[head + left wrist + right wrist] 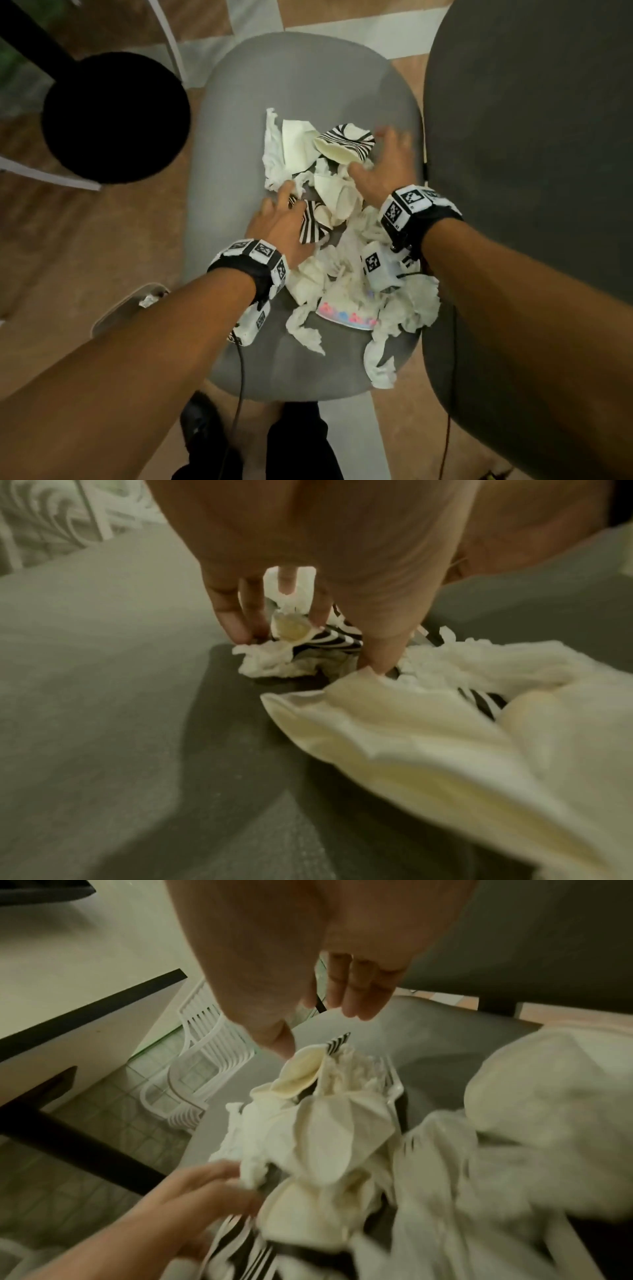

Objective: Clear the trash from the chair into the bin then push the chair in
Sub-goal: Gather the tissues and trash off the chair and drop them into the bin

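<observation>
A grey chair seat (pixel 291 78) carries a heap of trash: crumpled white tissues (pixel 274 154), crushed black-and-white striped paper cups (pixel 342 144) and a flattened cup with coloured dots (pixel 346 313). My left hand (pixel 287 202) reaches into the left side of the heap. Its fingers and thumb stand spread on either side of a striped cup (pixel 335 639) and a tissue (pixel 267 658), touching them. My right hand (pixel 376 154) hovers with spread fingers over the heap's far right, just above a striped cup (pixel 337 1042), holding nothing. A white bin (pixel 116 308) stands on the floor at the left.
A black round base (pixel 113 116) with a dark post stands on the floor at the far left. A large dark grey rounded surface (pixel 531 171) runs close along the chair's right side. White plastic chairs (pixel 202 1069) stand stacked beyond. My legs are at the seat's near edge.
</observation>
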Demonstrator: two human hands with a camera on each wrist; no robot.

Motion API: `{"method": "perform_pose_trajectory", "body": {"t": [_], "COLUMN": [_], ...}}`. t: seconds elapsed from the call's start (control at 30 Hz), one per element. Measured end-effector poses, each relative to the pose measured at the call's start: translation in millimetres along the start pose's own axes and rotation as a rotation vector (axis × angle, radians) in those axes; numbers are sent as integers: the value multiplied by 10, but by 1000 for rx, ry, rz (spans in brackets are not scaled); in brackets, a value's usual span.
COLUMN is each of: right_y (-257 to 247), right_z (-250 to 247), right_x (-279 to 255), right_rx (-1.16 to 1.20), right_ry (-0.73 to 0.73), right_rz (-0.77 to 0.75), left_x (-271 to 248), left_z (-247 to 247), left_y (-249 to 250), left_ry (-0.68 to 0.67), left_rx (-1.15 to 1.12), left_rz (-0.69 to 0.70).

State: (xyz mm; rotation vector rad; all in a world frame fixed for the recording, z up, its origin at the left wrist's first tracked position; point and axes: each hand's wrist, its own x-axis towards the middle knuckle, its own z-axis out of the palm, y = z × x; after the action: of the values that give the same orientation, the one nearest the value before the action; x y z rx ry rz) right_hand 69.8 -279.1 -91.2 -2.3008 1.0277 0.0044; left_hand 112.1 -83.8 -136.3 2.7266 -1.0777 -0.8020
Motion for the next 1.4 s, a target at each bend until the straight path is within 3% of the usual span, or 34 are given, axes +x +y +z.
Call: {"method": "perform_pose_trajectory", "body": {"t": [0.13, 0.23, 0.43, 0.63, 0.83, 1.03, 1.17, 1.3, 1.4], "right_y": [37, 17, -125, -299, -711, -1356, -1714, -1845, -1781], "right_z": [33, 150, 252, 106, 416, 1229, 1927, 2573, 3024], "right_x": [324, 460, 464, -21, -729, -1492, -2043, -2453, -2609], "right_rx": [19, -36, -140, -20, 37, 199, 230, 65, -92], "right_ry": [-163, -240, -151, 5, -120, -243, -396, -523, -606], "right_rz": [70, 13, -63, -100, -228, -230, -259, -308, -242], "left_x": [-22, -102, -296, -540, -883, -1746, -2304, -2652, -2723], "left_z": [-64, -133, -193, -200, -61, 84, 541, 1073, 1344], "left_y": [-98, -202, -449, -554, -846, -1515, -2208, -2784, -3017], "left_ry": [30, 111, 197, 299, 393, 437, 412, 335, 319], "left_rx": [99, 147, 138, -120, -335, -363, -338, -494, -580], "left_rz": [106, 200, 166, 96, 61, -198, -400, -616, -705]}}
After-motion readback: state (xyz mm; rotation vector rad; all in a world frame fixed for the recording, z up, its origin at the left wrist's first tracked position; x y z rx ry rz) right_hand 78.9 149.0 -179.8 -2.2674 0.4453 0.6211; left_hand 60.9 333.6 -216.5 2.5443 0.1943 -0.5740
